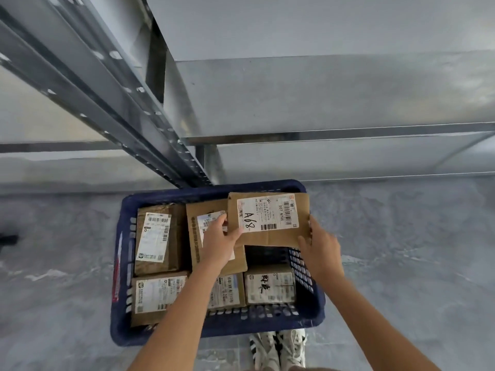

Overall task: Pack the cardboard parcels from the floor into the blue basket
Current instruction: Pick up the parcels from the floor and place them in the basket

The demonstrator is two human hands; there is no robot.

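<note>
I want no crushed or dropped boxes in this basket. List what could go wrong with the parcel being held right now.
1. The A68 parcel is pinched only at its near corners by the left hand and right hand; it may slip.
2. It overlaps the neighbouring tilted parcel, so it may land crooked instead of in the dark gap.
3. Its far edge sits over the basket rim and may catch.

Parcel storeroom: bare metal shelving (pixel 171 108), labelled cardboard parcels (pixel 154 236).
</note>
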